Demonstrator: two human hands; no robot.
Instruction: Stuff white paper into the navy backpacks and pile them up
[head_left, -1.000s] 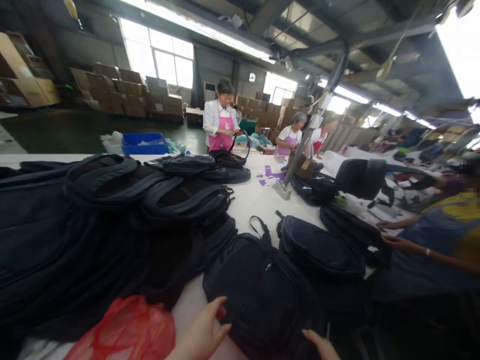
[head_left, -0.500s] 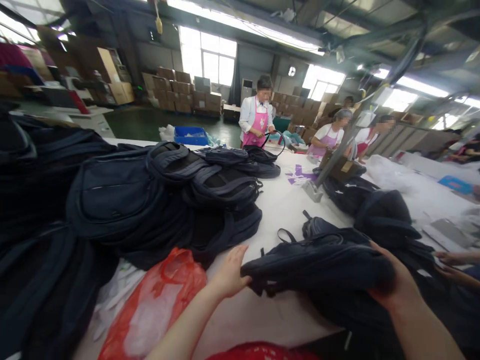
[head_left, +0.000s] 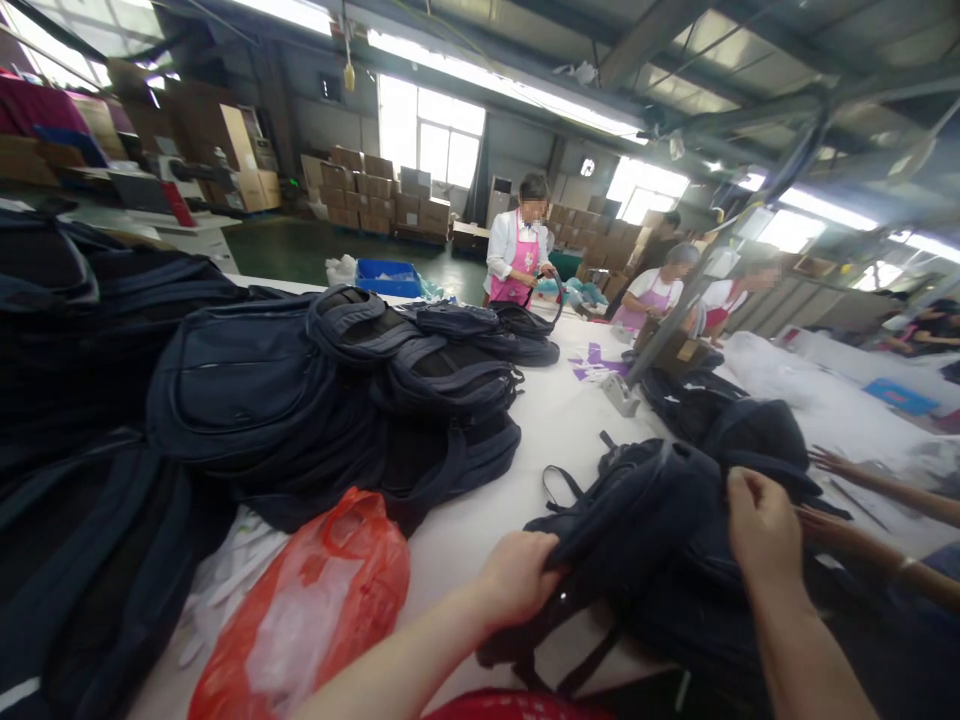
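Observation:
A dark navy backpack (head_left: 637,510) lies tilted on the white table in front of me, its loops and straps loose at the left side and below. My left hand (head_left: 525,575) is closed on its left edge. At its right edge, my right hand (head_left: 761,520) has its fingers curled in and grips the dark fabric. More dark backpack fabric lies beneath and to the right of the held bag.
Piled navy backpacks (head_left: 240,380) cover the left side. A red plastic bag (head_left: 315,600) lies at the near left. A metal post (head_left: 667,340) rises beyond the held bag. A person's hands (head_left: 855,520) reach in at the right; people in aprons stand across the table.
The held backpack has tipped, with its straps now hanging below. My left hand has closed on its edge and moved right; my right hand has risen. The other person's hands at the right have spread over the bags.

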